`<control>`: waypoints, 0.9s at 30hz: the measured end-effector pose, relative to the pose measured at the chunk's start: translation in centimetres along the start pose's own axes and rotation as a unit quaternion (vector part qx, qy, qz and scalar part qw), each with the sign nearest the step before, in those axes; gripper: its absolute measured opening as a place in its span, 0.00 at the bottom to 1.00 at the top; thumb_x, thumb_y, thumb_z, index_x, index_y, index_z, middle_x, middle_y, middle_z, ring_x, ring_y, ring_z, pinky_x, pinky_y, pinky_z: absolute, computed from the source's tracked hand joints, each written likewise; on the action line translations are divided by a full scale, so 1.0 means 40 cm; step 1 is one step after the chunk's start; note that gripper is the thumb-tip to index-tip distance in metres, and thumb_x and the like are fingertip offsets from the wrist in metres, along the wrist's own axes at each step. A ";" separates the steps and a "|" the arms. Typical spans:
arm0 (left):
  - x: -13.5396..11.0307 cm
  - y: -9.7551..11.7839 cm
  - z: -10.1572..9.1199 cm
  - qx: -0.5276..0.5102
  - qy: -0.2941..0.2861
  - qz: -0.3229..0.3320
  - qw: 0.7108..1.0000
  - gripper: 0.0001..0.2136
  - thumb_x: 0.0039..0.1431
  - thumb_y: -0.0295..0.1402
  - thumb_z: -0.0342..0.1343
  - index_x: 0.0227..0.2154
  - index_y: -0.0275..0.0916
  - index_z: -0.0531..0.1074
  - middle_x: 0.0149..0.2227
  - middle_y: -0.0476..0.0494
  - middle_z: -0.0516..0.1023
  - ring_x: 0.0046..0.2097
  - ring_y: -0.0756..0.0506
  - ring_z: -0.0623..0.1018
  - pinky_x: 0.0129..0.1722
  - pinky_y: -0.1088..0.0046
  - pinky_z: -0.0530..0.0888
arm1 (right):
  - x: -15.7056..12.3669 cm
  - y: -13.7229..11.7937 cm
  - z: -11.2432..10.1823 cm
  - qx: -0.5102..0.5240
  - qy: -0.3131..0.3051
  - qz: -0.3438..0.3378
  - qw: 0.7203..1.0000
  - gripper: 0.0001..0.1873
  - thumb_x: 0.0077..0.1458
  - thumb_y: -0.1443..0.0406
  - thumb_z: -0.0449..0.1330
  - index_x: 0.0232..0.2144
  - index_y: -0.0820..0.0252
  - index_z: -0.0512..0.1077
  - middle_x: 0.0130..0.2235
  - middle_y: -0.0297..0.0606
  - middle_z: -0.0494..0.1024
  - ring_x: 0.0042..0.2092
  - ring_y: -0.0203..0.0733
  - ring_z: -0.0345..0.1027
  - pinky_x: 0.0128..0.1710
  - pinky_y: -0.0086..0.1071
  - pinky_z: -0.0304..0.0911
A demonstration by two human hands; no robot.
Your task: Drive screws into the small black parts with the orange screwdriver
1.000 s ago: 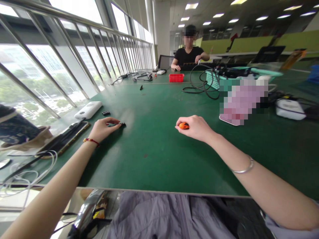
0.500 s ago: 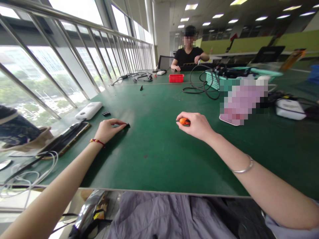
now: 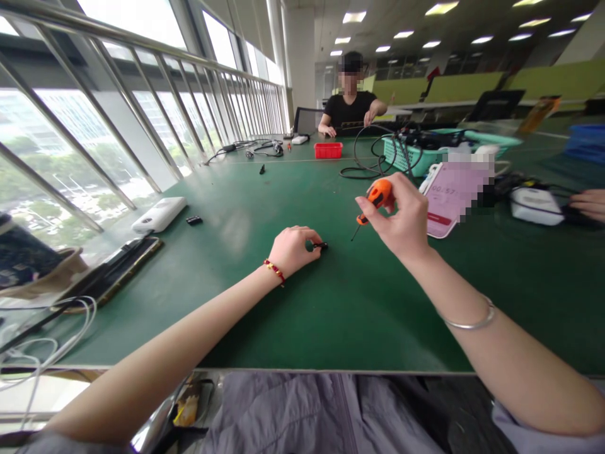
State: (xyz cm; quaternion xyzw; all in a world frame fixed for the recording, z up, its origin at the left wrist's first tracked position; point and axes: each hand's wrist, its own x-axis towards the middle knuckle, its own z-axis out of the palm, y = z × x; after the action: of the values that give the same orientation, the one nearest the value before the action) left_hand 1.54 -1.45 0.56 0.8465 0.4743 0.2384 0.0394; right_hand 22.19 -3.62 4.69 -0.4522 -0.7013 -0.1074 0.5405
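Observation:
My right hand [image 3: 401,214] is closed round the orange and black handle of a small screwdriver [image 3: 379,192], raised above the table. The thin shaft slants down and to the left, its tip apart from anything. Lower and further left, my left hand [image 3: 295,249] rests near the green tabletop [image 3: 265,302] and pinches a small black piece [image 3: 323,245] between thumb and fingers. What kind of piece it is cannot be made out, as the fingertips cover part of it. A gap separates the screwdriver tip from that piece.
A pink-screened phone [image 3: 442,202] lies right of my right hand, before a teal basket [image 3: 401,154] of cables. Left are a white power bank [image 3: 161,214] and a black part [image 3: 194,220]. A red tray [image 3: 328,150] stands further back. Across the table sits a person [image 3: 350,107]; another hand [image 3: 588,203] shows at right.
My left hand has moved right with the black piece, to mid-table. My right hand has lifted and turned, so the screwdriver's shaft now shows, pointing down-left. Another person's hand has appeared at the right edge.

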 end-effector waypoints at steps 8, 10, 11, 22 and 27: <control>0.012 0.016 0.038 -0.099 0.012 -0.018 0.995 0.08 0.47 0.31 0.57 0.31 0.41 0.78 0.34 0.49 0.79 0.36 0.48 0.77 0.40 0.73 0.73 | -0.021 -0.029 0.018 0.071 0.043 0.050 0.995 0.17 0.56 0.49 0.50 0.35 0.56 0.64 0.28 0.37 0.68 0.32 0.40 0.68 0.32 0.33 0.63; 0.012 0.009 0.040 -0.112 0.014 -0.018 0.993 0.07 0.47 0.31 0.57 0.30 0.41 0.78 0.34 0.49 0.79 0.36 0.48 0.77 0.39 0.74 0.73 | -0.031 -0.042 0.024 0.063 -0.007 0.049 0.997 0.17 0.56 0.50 0.51 0.36 0.57 0.64 0.28 0.36 0.69 0.32 0.40 0.68 0.32 0.32 0.63; 0.012 0.006 0.041 -0.117 0.014 -0.017 0.993 0.07 0.47 0.31 0.58 0.30 0.40 0.78 0.34 0.49 0.78 0.36 0.48 0.77 0.38 0.74 0.73 | -0.035 -0.047 0.026 0.060 -0.029 0.048 0.997 0.17 0.56 0.50 0.52 0.36 0.57 0.64 0.28 0.36 0.69 0.32 0.39 0.68 0.32 0.32 0.63; 0.013 -0.004 0.050 -0.138 0.012 -0.007 0.990 0.07 0.47 0.31 0.57 0.31 0.40 0.78 0.32 0.48 0.77 0.34 0.49 0.76 0.36 0.74 0.73 | -0.043 -0.055 0.028 0.058 -0.055 0.043 0.996 0.18 0.55 0.50 0.52 0.36 0.58 0.66 0.25 0.34 0.70 0.28 0.38 0.66 0.31 0.30 0.61; 0.013 -0.004 0.050 -0.132 0.009 -0.009 0.991 0.08 0.47 0.31 0.57 0.31 0.41 0.78 0.32 0.49 0.77 0.34 0.49 0.76 0.36 0.74 0.73 | -0.042 -0.056 0.030 0.060 -0.059 0.038 0.996 0.16 0.55 0.50 0.52 0.33 0.57 0.65 0.25 0.34 0.70 0.27 0.36 0.65 0.31 0.29 0.61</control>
State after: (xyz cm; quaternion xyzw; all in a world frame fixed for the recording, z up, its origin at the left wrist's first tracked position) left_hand 2.52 -0.62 -1.05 0.8274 0.4465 0.3065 0.1487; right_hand 19.71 -5.01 3.53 -0.4512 -0.7194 -0.0172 0.5278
